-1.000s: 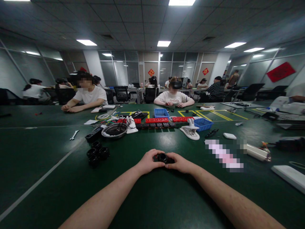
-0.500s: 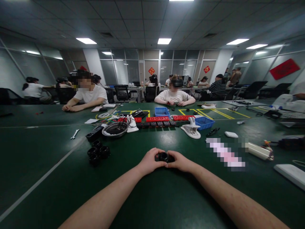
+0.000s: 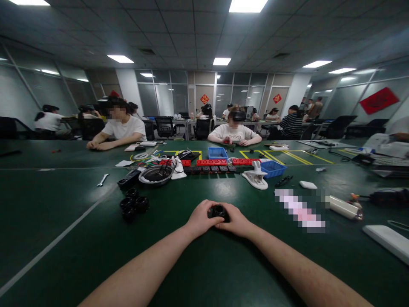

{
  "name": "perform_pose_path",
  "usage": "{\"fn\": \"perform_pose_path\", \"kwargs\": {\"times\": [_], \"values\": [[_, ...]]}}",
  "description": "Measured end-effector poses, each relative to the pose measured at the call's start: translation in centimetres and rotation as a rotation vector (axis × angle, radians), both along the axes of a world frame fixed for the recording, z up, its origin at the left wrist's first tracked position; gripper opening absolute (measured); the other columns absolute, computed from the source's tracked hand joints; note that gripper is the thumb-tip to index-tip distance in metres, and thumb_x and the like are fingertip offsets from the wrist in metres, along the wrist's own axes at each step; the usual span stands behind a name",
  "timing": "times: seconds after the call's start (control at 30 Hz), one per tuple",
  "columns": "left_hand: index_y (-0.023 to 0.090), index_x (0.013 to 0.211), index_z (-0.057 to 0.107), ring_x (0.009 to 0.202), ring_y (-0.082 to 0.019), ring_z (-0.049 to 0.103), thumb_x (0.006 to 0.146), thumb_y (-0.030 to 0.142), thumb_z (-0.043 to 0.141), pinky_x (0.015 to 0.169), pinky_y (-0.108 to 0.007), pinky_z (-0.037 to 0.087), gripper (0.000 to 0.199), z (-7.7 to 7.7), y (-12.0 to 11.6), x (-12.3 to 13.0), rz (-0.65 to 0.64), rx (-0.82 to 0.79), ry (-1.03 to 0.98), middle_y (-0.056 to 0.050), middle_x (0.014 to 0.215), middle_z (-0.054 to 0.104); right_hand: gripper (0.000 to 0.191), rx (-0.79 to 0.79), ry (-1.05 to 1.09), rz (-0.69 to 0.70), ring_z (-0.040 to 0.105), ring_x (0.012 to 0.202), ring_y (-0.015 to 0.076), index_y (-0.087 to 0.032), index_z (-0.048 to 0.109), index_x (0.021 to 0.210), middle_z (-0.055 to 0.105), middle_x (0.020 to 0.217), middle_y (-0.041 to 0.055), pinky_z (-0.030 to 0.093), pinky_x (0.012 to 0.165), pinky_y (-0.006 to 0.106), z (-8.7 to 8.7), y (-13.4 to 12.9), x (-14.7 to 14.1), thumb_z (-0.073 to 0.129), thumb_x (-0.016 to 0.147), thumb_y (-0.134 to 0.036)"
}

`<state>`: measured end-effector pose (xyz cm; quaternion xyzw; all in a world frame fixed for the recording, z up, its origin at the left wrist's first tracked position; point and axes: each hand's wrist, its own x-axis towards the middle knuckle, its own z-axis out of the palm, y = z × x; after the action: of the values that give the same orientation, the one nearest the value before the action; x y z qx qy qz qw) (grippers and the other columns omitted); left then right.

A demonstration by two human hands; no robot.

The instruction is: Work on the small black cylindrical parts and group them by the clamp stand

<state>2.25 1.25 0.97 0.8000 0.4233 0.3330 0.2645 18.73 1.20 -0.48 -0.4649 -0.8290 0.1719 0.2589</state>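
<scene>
A small black part with a round, ring-shaped top (image 3: 219,209) is held low over the green table (image 3: 198,273), near the middle of the view. Around its left side curl the fingers and thumb of my left hand (image 3: 202,218). My right hand (image 3: 235,220) grips it from the right, with the thumbs of both hands meeting at its near side. Much of the part's lower body is hidden by my fingers. To the left, several black round parts (image 3: 134,204) stand grouped together on the table.
Beyond my hands lie a metal bowl with cables (image 3: 155,175), a white clamp stand (image 3: 255,175), a blue tray (image 3: 273,169) and red socket strips (image 3: 211,162). A wrench (image 3: 102,180) is at left. Two people sit across the table.
My right hand has shifted left and wraps further around the black part, covering more of its right side. The whole view has tilted slightly.
</scene>
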Motion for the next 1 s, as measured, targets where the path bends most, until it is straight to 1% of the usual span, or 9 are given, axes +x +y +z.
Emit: {"fn": "perform_pose_path", "kwargs": {"times": [0.1,0.2,0.27,0.43,0.73,0.8,0.87,0.93,1.0], "values": [[0.021,0.094,0.054,0.075,-0.015,0.048,0.061,0.033,0.062,0.066,-0.025,0.040,0.036,0.0,0.1,-0.2,-0.033,-0.015,-0.009,-0.001,0.085,0.050,0.045,-0.143,0.121,0.168,0.050,0.088,0.0206,-0.017,0.049,0.104,0.055,0.097,0.0054,0.037,0.078,0.034,0.4,0.4,0.7,0.061,0.063,-0.031],[0.022,0.102,0.050,0.075,-0.015,0.047,0.060,0.035,0.063,0.066,-0.025,0.040,0.045,0.0,0.2,-0.3,-0.048,-0.027,-0.018,-0.002,0.088,0.049,0.038,-0.270,0.219,0.268,0.051,0.088,0.0193,-0.016,0.051,0.103,0.056,0.097,0.0045,0.038,0.077,0.032,0.7,0.7,1.0,0.058,0.066,-0.026],[0.022,0.106,0.048,0.075,-0.015,0.047,0.060,0.037,0.062,0.066,-0.025,0.040,0.050,0.0,0.2,-0.5,-0.064,-0.032,-0.018,-0.002,0.088,0.048,0.036,-0.300,0.250,0.278,0.051,0.088,0.0190,-0.016,0.052,0.101,0.056,0.096,0.0040,0.039,0.078,0.032,0.9,0.7,1.0,0.058,0.066,-0.024],[0.023,0.103,0.051,0.078,-0.016,0.048,0.062,0.038,0.061,0.069,-0.026,0.040,0.044,0.1,0.4,-0.8,-0.117,-0.041,-0.010,-0.002,0.089,0.049,0.033,-0.329,0.226,0.250,0.051,0.087,0.0195,-0.016,0.054,0.097,0.057,0.093,0.0036,0.039,0.078,0.032,1.0,0.7,1.0,0.060,0.065,-0.023],[0.022,0.101,0.052,0.078,-0.015,0.048,0.061,0.037,0.062,0.070,-0.026,0.039,0.043,-0.3,0.8,-0.7,-0.121,-0.013,-0.007,-0.002,0.086,0.050,0.039,-0.346,0.253,0.248,0.051,0.087,0.0197,-0.015,0.051,0.100,0.056,0.095,0.0043,0.038,0.076,0.031,0.0,1.3,1.2,0.061,0.064,-0.026],[0.022,0.099,0.053,0.077,-0.015,0.048,0.060,0.037,0.063,0.068,-0.025,0.039,0.043,-0.3,0.7,-0.7,-0.113,-0.016,-0.003,-0.001,0.086,0.050,0.041,-0.329,0.240,0.220,0.051,0.084,0.0188,-0.015,0.050,0.100,0.056,0.093,0.0040,0.039,0.073,0.030,-0.2,1.3,1.2,0.061,0.062,-0.028],[0.022,0.096,0.054,0.075,-0.014,0.048,0.058,0.036,0.065,0.066,-0.025,0.039,0.042,-0.4,0.6,-0.5,-0.078,-0.024,0.004,-0.001,0.085,0.050,0.039,-0.282,0.201,0.156,0.051,0.078,0.0173,-0.015,0.049,0.094,0.055,0.087,0.0031,0.039,0.066,0.027,-0.4,1.2,0.9,0.062,0.060,-0.030],[0.022,0.093,0.054,0.075,-0.015,0.048,0.057,0.036,0.066,0.065,-0.025,0.039,0.042,-0.6,0.3,-0.1,0.000,-0.021,0.007,-0.001,0.085,0.050,0.034,-0.199,0.132,0.046,0.049,0.070,0.0158,-0.015,0.048,0.084,0.054,0.078,0.0018,0.037,0.059,0.024,-0.7,1.1,0.4,0.063,0.058,-0.031],[0.021,0.091,0.053,0.077,-0.016,0.048,0.056,0.037,0.066,0.065,-0.026,0.039,0.040,-0.9,0.0,0.3,0.105,0.003,0.007,-0.001,0.085,0.050,0.030,-0.105,0.042,-0.092,0.048,0.063,0.0146,-0.015,0.046,0.075,0.051,0.070,0.0006,0.034,0.053,0.023,-1.1,0.9,-0.3,0.063,0.057,-0.032]]}}
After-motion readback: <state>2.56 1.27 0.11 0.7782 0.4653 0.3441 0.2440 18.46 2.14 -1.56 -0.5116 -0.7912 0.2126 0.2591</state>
